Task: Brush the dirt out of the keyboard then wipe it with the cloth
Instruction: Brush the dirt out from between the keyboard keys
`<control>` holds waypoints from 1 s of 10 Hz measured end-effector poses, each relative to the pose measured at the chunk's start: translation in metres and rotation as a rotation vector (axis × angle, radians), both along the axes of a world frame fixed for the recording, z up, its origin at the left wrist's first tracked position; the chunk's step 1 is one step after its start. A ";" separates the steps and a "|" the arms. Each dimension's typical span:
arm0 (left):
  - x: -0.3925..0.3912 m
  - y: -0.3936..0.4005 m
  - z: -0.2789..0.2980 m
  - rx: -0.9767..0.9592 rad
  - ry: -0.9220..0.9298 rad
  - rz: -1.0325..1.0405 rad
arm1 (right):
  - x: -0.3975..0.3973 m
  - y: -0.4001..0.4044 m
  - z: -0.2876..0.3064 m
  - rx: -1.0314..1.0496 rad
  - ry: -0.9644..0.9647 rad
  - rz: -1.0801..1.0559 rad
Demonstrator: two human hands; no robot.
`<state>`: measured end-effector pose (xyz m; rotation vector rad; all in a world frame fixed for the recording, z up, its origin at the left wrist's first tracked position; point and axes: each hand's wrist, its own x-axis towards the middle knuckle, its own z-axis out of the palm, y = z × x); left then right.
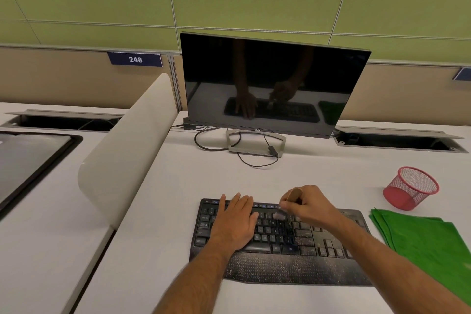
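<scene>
A black keyboard (pixel 305 266) lies on the white desk, its palm rest and right-hand keys speckled with pale dirt. My left hand (pixel 235 222) rests flat on the left half of the keys, fingers spread. My right hand (pixel 307 205) grips a small brush (pixel 294 195) by its wooden handle; the pale bristles touch the upper middle keys and look blurred. A folded green cloth (pixel 430 245) lies on the desk to the right of the keyboard, untouched.
A red mesh cup (pixel 411 187) stands behind the cloth. A dark monitor (pixel 272 84) on a metal stand sits at the back with cables looped on the desk. A white curved divider (pixel 122 150) borders the left side. An open cable tray (pixel 397 139) lies back right.
</scene>
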<state>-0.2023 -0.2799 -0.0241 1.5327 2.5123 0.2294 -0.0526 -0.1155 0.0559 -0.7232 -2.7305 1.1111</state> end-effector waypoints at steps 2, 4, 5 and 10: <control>0.000 0.001 0.000 -0.007 0.007 0.000 | 0.002 -0.003 0.000 -0.019 -0.022 0.074; -0.001 0.001 0.000 -0.002 0.003 -0.001 | 0.001 0.001 0.000 0.020 -0.105 0.069; -0.001 0.001 -0.001 -0.002 0.001 -0.001 | 0.002 0.006 0.001 0.049 -0.146 0.049; 0.000 0.000 -0.002 0.002 0.003 -0.001 | 0.022 0.035 0.007 0.222 -0.311 0.050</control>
